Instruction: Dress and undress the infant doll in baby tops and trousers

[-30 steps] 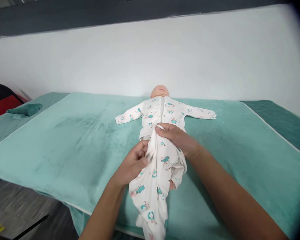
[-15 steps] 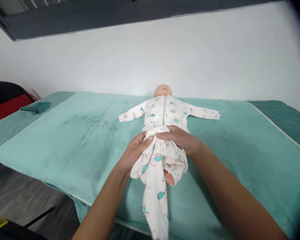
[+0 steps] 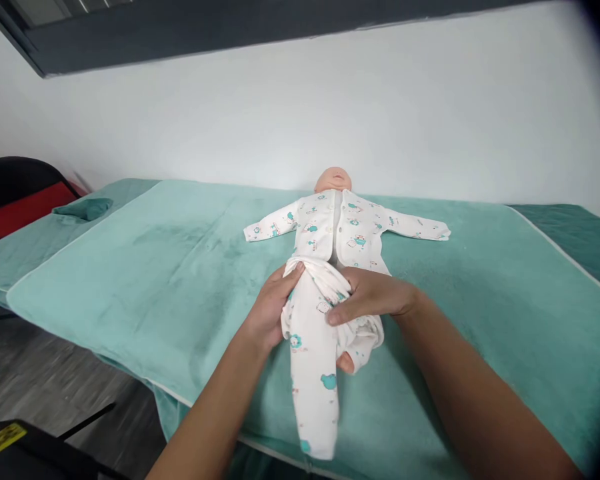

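Observation:
A baby doll [image 3: 333, 179] lies on its back, its head by the wall, in a white printed jacket [image 3: 315, 220] with both sleeves spread out. White printed baby pants [image 3: 314, 373] are bunched about its lower body. One pant leg hangs straight toward me; the other is crumpled, and a doll's foot [image 3: 346, 362] shows at its cuff. My left hand [image 3: 273, 303] is closed on the left side of the waistband, thumb on top. My right hand [image 3: 373, 293] grips the gathered cloth on the right, its thumb over the fabric. The fingers under the cloth are hidden.
The doll lies on a light green padded cover [image 3: 180, 267] over a table against a white wall [image 3: 280, 120]. A red and black chair [image 3: 25, 200] stands at the far left. A dark object with a yellow label [image 3: 3, 440] is at the lower left.
My left hand has drawn the waistband edge up and left. My right hand has shifted down over the bunched cloth. The straight pant leg lies flatter, and the view has turned slightly left.

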Available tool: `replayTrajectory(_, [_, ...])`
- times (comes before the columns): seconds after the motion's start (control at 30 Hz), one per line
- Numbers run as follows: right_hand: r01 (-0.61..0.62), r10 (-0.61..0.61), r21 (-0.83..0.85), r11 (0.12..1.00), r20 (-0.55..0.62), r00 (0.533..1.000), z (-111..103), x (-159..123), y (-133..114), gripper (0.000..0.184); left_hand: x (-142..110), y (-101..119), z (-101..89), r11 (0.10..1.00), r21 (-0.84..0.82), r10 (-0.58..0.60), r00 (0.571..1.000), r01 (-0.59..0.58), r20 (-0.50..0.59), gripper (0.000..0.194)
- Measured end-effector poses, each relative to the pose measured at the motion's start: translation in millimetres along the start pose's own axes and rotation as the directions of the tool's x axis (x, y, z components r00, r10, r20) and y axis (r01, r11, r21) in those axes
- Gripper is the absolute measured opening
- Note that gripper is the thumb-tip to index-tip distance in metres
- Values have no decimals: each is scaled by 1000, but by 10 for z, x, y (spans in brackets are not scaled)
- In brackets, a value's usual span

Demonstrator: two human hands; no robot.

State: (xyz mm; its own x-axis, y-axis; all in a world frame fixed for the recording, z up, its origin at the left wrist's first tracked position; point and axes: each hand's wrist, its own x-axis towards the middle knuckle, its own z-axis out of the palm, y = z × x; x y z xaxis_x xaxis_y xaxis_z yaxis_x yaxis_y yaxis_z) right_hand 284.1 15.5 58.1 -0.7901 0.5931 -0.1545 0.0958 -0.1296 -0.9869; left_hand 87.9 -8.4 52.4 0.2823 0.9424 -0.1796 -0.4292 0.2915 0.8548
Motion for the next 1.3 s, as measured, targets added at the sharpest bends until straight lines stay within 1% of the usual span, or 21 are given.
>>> replayTrajectory(0.07, [66,-50,124,990,-132,990,12,36,24,40,-48,20,-23,998,33,-50,999,49,14,40])
replayTrajectory(0.13, [137,-73,256,957,-244,967,43,90,34,40,-101,49,-65,990,100,-106,990,96,95,44])
replayTrajectory(0.2, [148,-58,322,935,-271,961,78,132,26,40,-142,73,-103,971,200,-176,962,135,206,46])
replayTrajectory(0.23, [146,-55,326,934,-273,960,91,142,17,39,-153,78,-113,962,234,-196,951,139,240,45])
replayTrajectory(0.27, [147,-56,315,938,-280,958,99,144,7,38,-159,77,-114,961,245,-194,949,133,247,43])
replayTrajectory(0.33, [146,-72,264,953,-273,959,101,123,-13,38,-160,59,-93,979,184,-116,975,81,187,38])
replayTrajectory(0.4, [121,-87,177,977,-192,978,90,85,-34,40,-166,36,-48,997,71,-23,996,17,90,37])
replayTrajectory(0.43, [97,-80,126,987,-134,988,83,64,-46,41,-178,28,-22,1000,25,-10,999,9,47,38])
replayTrajectory(0.5, [41,-39,41,998,-44,998,73,28,-74,41,-222,24,25,999,-28,-41,999,41,-12,42])
replayTrajectory(0.53, [16,-15,16,1000,-32,999,71,16,-88,39,-254,25,44,997,-43,-68,997,66,-29,44])
replayTrajectory(0.6, [-22,21,-21,1000,-40,999,72,7,-110,36,-333,21,67,994,-62,-96,994,93,-49,49])
replayTrajectory(0.73, [-49,44,-112,993,-53,998,79,24,-123,37,-573,-66,112,996,-45,-80,991,76,-103,54])
replayTrajectory(0.8, [-61,51,-188,980,-56,997,83,33,-124,35,-746,-142,176,996,-15,-85,980,83,-180,55])
replayTrajectory(0.87, [-74,66,-287,955,-40,997,91,33,-136,30,-933,-219,278,995,-9,-101,952,103,-288,57])
replayTrajectory(0.9, [-82,81,-331,940,-19,997,98,29,-148,28,-1021,-256,339,993,-35,-119,936,114,-330,60])
replayTrajectory(0.97, [-103,126,-389,916,34,991,117,18,-182,24,-1165,-324,464,978,-156,-185,908,135,-375,66])
replayTrajectory(1.03, [-116,159,-425,898,69,985,139,7,-219,19,-1255,-395,564,943,-300,-257,889,145,-379,68])
replayTrajectory(1.1, [-106,158,-462,881,75,985,157,0,-248,14,-1295,-470,611,913,-383,-294,874,137,-387,67])
replayTrajectory(1.13, [-99,150,-479,872,69,986,164,-2,-256,13,-1304,-507,607,911,-394,-292,868,123,-402,67])
replayTrajectory(1.2, [-103,150,-502,859,55,987,174,-2,-263,13,-1308,-570,544,928,-362,-255,859,89,-443,66])
replayTrajectory(1.3, [-144,181,-522,841,20,983,185,3,-258,15,-1297,-614,332,972,-222,-177,853,75,-491,66])
